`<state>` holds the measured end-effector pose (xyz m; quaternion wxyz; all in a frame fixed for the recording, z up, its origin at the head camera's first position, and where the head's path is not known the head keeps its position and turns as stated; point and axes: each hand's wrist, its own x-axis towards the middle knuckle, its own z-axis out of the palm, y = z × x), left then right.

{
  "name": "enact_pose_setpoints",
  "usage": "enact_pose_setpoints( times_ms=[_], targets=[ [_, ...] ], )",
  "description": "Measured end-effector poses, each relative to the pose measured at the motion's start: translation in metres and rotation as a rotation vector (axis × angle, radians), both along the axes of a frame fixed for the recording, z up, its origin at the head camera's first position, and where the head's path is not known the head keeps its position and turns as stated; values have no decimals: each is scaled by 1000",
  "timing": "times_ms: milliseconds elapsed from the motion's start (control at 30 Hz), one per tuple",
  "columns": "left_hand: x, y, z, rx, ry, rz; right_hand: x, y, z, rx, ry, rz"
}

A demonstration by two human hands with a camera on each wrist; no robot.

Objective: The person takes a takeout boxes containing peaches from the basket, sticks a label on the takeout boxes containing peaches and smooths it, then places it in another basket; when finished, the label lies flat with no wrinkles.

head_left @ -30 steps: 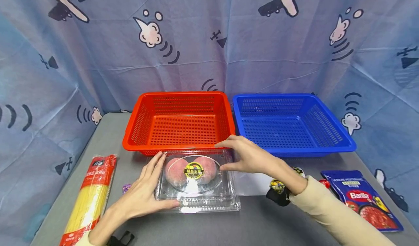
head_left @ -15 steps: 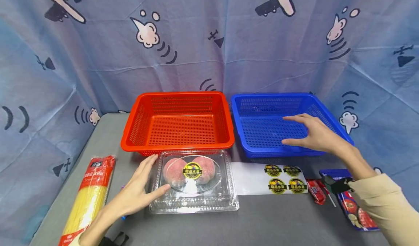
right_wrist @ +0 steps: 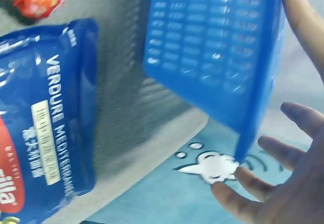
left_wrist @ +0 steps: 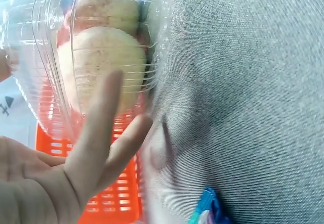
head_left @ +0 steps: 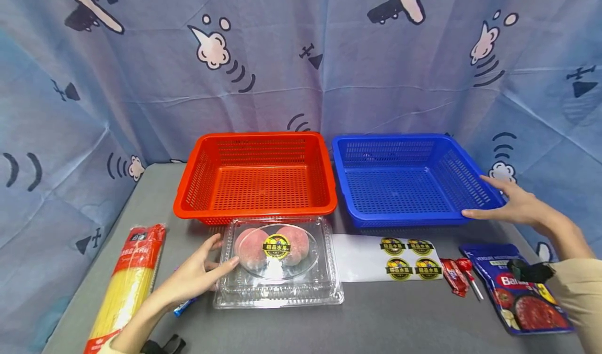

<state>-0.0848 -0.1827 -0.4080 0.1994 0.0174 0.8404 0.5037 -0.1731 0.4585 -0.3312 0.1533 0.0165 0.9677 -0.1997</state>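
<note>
Resting spread left hand [head_left: 197, 275] against clear peach box [head_left: 278, 262]; right hand [head_left: 510, 207] spread at blue basket [head_left: 409, 179] corner.

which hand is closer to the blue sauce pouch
Right. The right hand is at the blue basket's front right corner, just behind the blue sauce pouch. The left hand rests on the clear fruit box, far across the table.

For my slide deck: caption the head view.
Left hand touches a clear fruit box; right hand at blue basket.
</note>
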Motion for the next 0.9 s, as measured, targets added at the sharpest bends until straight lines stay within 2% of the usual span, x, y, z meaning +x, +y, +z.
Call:
enact_pose_setpoints(
  times_ms=[133,367,633,900],
  targets=[
    [-2,-1,-2,97,-91,10,2,9,-7,-38,-66,-27],
    [-2,1,-4,193,-171,1,2,7,-9,-55,-67,-28],
    [-3,-1,-7,296,-168,-1,4,8,-10,-61,-72,-30],
    [2,5,-4,377,-161,59,4,11,-11,-110,-90,-19]
  ],
)
